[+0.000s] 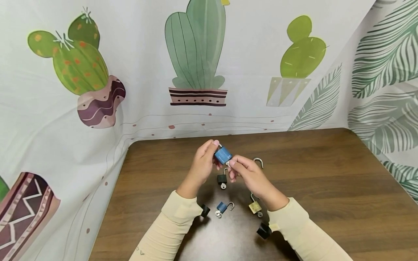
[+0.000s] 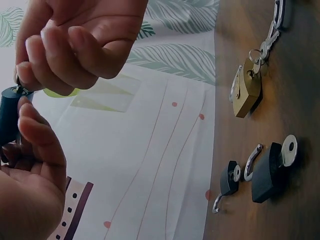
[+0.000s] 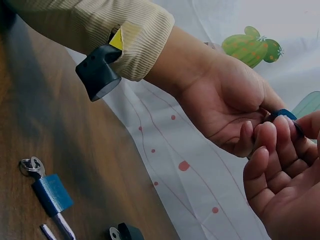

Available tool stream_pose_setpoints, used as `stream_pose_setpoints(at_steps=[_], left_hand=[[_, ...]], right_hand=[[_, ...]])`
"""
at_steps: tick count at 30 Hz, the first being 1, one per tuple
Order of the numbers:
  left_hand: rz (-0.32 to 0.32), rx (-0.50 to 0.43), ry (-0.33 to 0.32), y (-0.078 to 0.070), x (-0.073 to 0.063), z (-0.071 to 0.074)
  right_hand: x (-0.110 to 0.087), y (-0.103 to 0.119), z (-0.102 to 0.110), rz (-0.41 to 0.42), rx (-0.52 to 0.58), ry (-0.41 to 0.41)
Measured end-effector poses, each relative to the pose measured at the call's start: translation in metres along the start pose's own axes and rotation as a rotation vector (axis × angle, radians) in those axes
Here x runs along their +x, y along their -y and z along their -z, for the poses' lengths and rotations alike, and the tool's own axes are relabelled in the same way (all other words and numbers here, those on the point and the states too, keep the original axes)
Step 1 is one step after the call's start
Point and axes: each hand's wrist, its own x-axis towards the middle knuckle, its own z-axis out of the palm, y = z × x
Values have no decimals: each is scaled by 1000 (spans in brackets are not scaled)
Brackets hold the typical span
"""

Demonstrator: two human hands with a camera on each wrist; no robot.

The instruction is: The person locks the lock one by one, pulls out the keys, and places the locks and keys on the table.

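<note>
Held up over the table, a blue padlock [image 1: 223,155] sits in my left hand [image 1: 203,161], its fingers and thumb gripping the body near the shackle. At the padlock's lower end my right hand [image 1: 246,172] pinches the key between thumb and fingers. Seen from the left wrist, the padlock body [image 2: 9,115] looks dark and the right hand's curled fingers [image 2: 62,55] meet its key end. In the right wrist view both hands hide most of the padlock, and only a blue edge [image 3: 284,114] shows.
Below the hands lie a black padlock [image 1: 222,179], a second blue padlock [image 1: 222,207] and a brass padlock [image 1: 255,207], each with its shackle open and a key in it. Another open shackle [image 1: 259,162] shows behind the right hand. A printed cloth [image 1: 147,90] hangs behind the wooden table [image 1: 326,181].
</note>
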Motion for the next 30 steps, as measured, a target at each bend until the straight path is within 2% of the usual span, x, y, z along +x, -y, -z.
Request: stream_pose_setpoints(at_steps=[8,17,30], left_hand=[[10,-12,18,0,-1,-3],[20,2,5,-1,-1,-2],[20,-12,15,-2,-2,-5]], right_hand=[[0,0,2,27,-29,3],[0,-2,3,48,-52,32],[-1,-1,8,10,-82,52]])
